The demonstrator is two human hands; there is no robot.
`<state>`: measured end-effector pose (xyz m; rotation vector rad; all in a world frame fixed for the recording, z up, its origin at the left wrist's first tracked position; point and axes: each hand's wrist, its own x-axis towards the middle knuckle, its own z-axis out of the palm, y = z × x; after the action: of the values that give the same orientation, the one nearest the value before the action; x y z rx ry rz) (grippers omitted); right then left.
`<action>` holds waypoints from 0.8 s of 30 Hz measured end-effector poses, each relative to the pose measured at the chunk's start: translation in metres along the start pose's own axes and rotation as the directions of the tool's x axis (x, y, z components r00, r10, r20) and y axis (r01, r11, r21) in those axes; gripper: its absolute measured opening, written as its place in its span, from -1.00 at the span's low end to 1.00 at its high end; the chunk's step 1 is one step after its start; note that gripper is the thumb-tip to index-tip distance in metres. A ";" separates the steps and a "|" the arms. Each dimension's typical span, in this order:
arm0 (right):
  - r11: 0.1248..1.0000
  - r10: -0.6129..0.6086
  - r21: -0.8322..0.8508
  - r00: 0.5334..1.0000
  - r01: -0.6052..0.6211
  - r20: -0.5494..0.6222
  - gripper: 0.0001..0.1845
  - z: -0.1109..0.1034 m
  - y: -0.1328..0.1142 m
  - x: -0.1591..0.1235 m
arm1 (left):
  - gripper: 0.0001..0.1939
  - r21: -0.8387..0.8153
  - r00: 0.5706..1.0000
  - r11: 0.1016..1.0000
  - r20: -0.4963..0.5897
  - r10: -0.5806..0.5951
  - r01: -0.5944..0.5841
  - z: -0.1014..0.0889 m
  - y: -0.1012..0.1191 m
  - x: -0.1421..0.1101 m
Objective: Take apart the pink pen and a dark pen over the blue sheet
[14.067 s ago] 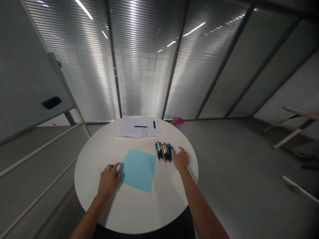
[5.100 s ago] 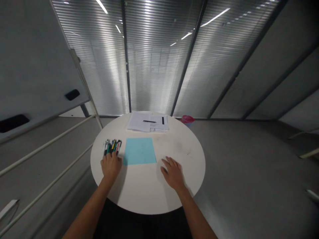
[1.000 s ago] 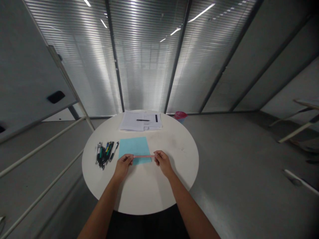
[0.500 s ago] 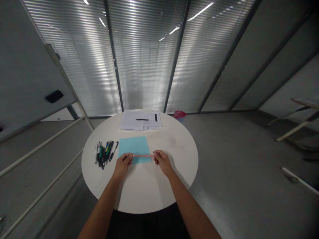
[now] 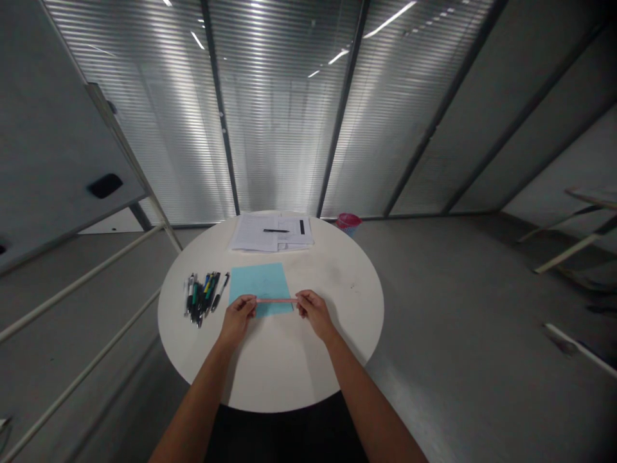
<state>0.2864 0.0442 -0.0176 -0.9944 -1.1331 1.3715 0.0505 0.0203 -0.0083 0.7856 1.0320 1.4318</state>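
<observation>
A thin pink strip point(image 5: 276, 300) stretches level between my two hands, over the front part of a light-blue sheet of paper point(image 5: 258, 278). My left hand point(image 5: 241, 315) is closed on its left end, thumb and fingers pinched together. The right end sits in the pinched fingers of my right hand point(image 5: 312, 308). Whether the strip is folded paper or some other material, I cannot tell. Left of the blue sheet lies a pile of pens point(image 5: 200, 299), mostly dark and green, with one pen point(image 5: 220, 292) slightly apart from it.
The round white table point(image 5: 337, 347) carries a stack of printed papers point(image 5: 255, 235) at its far side, a dark pen point(image 5: 276, 231) on top. Behind it on the floor stands a pink-rimmed bin point(image 5: 348, 222). A whiteboard frame point(image 5: 123, 254) is at the left, glass partitions with blinds ahead.
</observation>
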 end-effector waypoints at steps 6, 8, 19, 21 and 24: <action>1.000 -0.021 0.000 1.000 0.021 0.016 -0.71 0.000 -0.001 0.000 | -0.69 0.001 1.000 1.000 0.021 0.009 -0.009 0.001 0.001 -0.001; 1.000 -0.027 0.004 0.999 0.027 0.019 -0.72 0.000 -0.002 -0.001 | -0.69 0.008 1.000 1.000 0.020 0.012 -0.012 0.000 0.000 -0.001; 0.998 -0.066 -0.002 0.997 0.066 0.028 -0.74 0.000 -0.002 0.000 | -0.70 0.011 1.000 1.000 0.009 0.018 -0.018 0.001 0.000 -0.001; 0.998 -0.063 -0.018 0.998 0.063 0.027 -0.73 0.001 -0.004 -0.001 | -0.70 0.009 1.000 1.000 0.012 0.019 -0.019 0.001 0.000 -0.001; 0.998 -0.051 -0.042 0.999 0.051 0.007 -0.71 0.002 -0.007 -0.001 | -0.70 0.006 1.000 1.000 0.011 0.016 -0.016 0.001 0.001 -0.002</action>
<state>0.2857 0.0433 -0.0107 -0.9849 -1.1885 1.3156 0.0511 0.0189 -0.0072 0.8072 1.0237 1.4372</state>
